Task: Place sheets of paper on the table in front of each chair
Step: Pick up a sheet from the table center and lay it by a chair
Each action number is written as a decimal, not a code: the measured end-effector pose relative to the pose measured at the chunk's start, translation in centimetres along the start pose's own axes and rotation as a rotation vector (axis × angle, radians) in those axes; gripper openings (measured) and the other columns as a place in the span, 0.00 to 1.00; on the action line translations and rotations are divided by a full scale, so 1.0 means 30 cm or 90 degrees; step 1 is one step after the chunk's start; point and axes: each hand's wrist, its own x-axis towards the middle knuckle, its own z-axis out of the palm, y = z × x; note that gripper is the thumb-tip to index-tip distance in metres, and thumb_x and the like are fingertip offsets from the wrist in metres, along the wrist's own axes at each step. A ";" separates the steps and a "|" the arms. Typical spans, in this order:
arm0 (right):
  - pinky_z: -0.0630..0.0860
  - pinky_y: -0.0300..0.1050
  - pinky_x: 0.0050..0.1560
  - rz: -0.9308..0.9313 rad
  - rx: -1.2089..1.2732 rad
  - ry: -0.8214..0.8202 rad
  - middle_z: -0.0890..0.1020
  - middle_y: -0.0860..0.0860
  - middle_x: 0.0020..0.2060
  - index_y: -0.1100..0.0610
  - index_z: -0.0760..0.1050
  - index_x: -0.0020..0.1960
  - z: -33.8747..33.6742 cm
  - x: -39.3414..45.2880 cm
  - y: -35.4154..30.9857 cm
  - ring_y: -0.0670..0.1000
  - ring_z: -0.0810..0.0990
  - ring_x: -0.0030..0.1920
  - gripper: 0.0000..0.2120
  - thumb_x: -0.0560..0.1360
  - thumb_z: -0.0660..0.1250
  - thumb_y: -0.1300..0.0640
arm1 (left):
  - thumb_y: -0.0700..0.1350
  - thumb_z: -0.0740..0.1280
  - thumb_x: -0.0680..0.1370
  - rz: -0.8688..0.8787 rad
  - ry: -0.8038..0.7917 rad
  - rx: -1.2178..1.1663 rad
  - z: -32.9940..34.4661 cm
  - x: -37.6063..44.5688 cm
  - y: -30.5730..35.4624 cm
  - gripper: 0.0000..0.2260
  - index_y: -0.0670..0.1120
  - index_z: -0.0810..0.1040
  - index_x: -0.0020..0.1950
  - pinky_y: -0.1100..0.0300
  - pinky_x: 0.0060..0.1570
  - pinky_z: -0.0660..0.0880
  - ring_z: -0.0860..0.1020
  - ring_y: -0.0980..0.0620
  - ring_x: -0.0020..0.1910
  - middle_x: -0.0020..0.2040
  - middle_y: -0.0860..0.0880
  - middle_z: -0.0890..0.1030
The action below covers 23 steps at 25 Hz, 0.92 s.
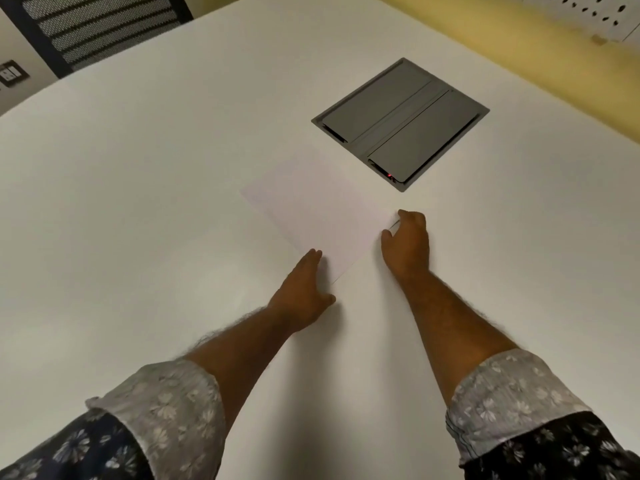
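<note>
A thin white sheet of paper (pixel 318 216) lies flat mid-frame on the white table (pixel 138 168). The left hand (pixel 304 289) rests spread on its near corner; the right hand (pixel 408 244) pinches its right corner.

The sheet of paper (pixel 322 216) is nearly the same white as the tabletop (pixel 138 188), so its far edges, toward the grey hatch (pixel 401 124), fade out. Beyond the hatch, the mesh chair back (pixel 100 27) is cut off by the picture's top edge.
</note>
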 end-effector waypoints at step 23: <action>0.74 0.42 0.48 0.008 -0.051 0.087 0.87 0.57 0.54 0.59 0.84 0.59 0.008 0.137 0.006 0.58 0.85 0.53 0.08 0.81 0.70 0.59 | 0.52 0.76 0.76 0.039 -0.079 0.085 -0.002 0.002 -0.044 0.49 0.50 0.47 0.87 0.59 0.80 0.45 0.40 0.56 0.85 0.86 0.57 0.40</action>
